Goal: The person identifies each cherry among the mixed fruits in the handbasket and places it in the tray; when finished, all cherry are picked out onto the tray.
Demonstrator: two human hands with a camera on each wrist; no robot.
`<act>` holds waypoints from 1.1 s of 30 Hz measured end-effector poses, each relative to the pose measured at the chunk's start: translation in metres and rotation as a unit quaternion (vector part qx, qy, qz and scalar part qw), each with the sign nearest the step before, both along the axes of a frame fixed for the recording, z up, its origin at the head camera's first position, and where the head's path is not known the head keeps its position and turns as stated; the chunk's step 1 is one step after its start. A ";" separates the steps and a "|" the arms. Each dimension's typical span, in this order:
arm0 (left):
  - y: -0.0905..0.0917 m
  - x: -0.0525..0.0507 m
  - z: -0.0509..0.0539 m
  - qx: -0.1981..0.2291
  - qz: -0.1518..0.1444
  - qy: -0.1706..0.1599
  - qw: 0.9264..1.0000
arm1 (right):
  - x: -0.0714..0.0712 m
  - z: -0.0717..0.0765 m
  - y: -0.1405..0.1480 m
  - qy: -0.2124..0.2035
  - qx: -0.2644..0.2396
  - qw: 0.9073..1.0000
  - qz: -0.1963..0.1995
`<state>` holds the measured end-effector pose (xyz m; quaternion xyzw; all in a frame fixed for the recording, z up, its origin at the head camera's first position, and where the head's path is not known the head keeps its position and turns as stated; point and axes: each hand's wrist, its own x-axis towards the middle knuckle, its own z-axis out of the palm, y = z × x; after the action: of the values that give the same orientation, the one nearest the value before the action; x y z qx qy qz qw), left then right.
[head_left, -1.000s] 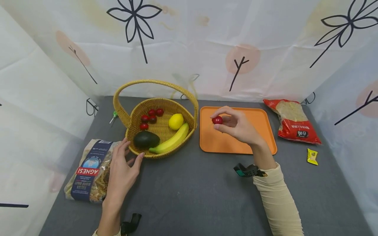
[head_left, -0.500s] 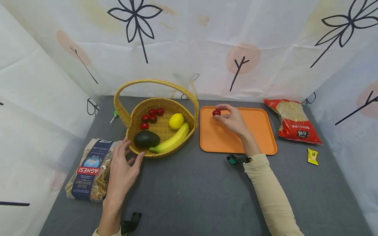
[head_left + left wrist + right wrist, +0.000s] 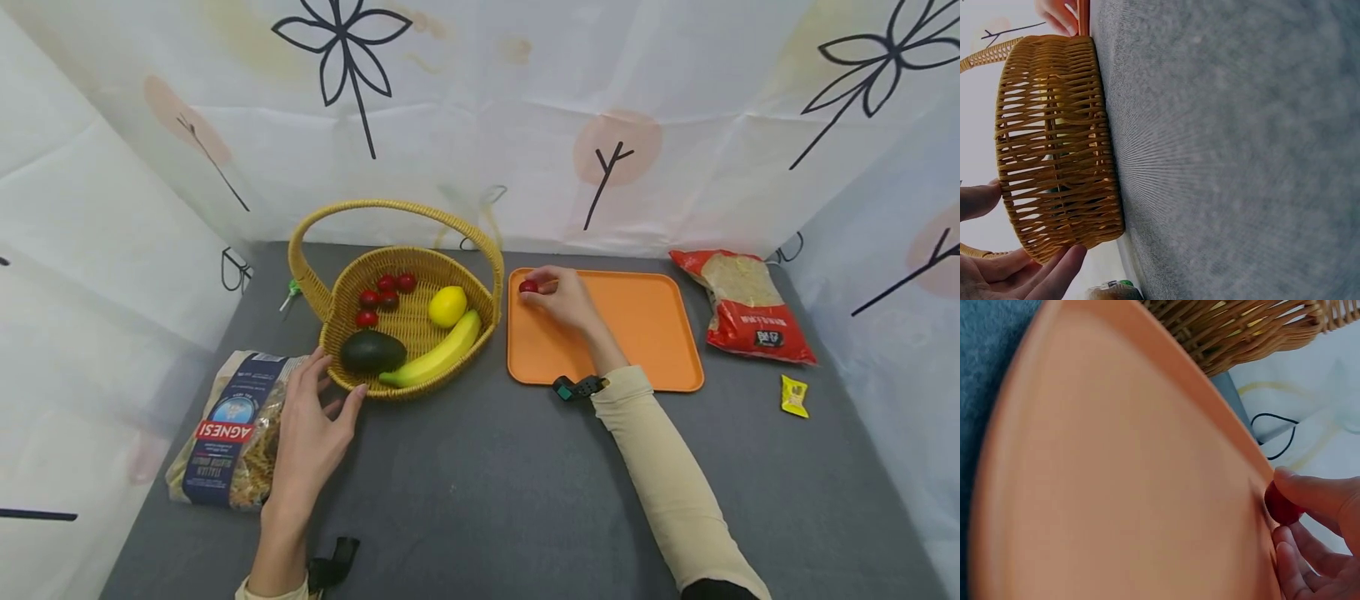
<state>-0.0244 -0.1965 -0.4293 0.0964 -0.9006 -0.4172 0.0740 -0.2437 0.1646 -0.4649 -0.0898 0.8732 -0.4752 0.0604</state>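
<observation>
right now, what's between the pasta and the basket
The left hand, touching the basket, lies between it and the pasta, as the head view shows.

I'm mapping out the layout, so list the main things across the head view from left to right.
Bag of pasta → wicker basket → orange tray, with the right hand there pinching a small red fruit → red packaged bag.

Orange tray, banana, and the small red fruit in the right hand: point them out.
Orange tray (image 3: 647, 321): head view, bare floor, toward its right side.
Banana (image 3: 439, 358): head view, middle of the peel.
Small red fruit (image 3: 1281, 505): right wrist view, its exposed side.
</observation>
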 end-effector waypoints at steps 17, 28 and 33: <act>-0.001 0.000 0.001 0.001 0.000 -0.006 1.000 | 0.003 0.007 0.000 0.010 0.005 1.000 -0.003; -0.001 0.000 0.000 0.004 0.000 -0.007 1.000 | 0.032 0.035 0.007 0.042 -0.070 0.997 0.004; -0.001 0.000 -0.001 0.003 0.000 -0.004 1.000 | 0.055 0.051 0.007 0.054 -0.131 0.989 0.030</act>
<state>-0.0240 -0.1970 -0.4306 0.0979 -0.8995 -0.4200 0.0703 -0.1888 0.1716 -0.4141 -0.1487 0.8022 -0.5780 0.0147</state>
